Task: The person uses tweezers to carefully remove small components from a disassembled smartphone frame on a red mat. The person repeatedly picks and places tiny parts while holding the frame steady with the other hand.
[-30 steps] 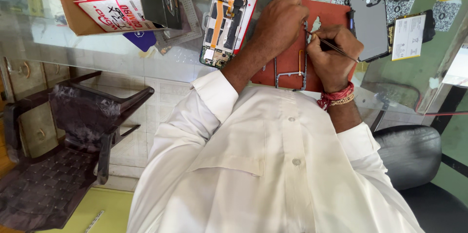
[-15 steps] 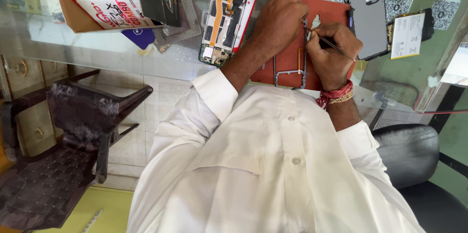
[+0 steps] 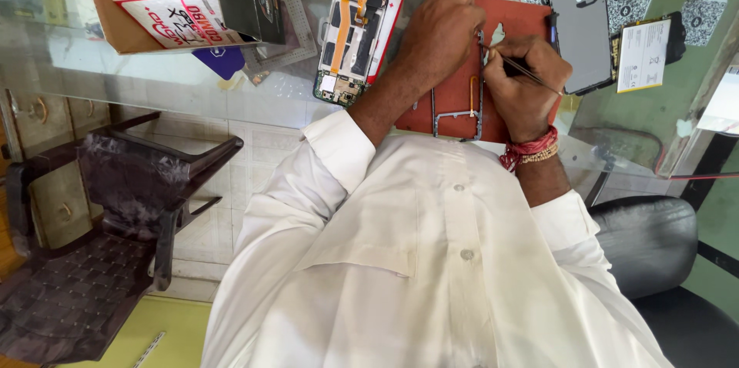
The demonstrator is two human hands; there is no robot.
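Leftmost, dark chair (image 3: pixel 115 222) on the floor; further along, cardboard box (image 3: pixel 131 6) with red-and-white packets, on the glass tabletop (image 3: pixel 177 79); beside it, opened phone (image 3: pixel 350 41) lying face down, boards and orange ribbon exposed.

Next, left hand (image 3: pixel 439 33) pressed flat, fingers curled over the upper part of the frame (image 3: pixel 458 110); a thin grey phone mid-frame, lying on a red mat (image 3: pixel 531 18) near the tabletop edge, just ahead of the white shirt. Right hand (image 3: pixel 523 79) closed in a pen grip on a slim dark tool (image 3: pixel 531 74), tip touching the frame's right rail near its top; red threads and beads at the wrist. Both hands close together, nearly touching over the frame.

Probably light and thin, that frame; likely to flex or twist if lifted by one rail, and easy to skid on the mat; best held down flat or taken by both long rails, never by the narrow crossbar.

Further right, grey back cover (image 3: pixel 583 25) with camera cut-outs; then a battery (image 3: pixel 643 45) with pale label; at far right, black seat (image 3: pixel 662 260).
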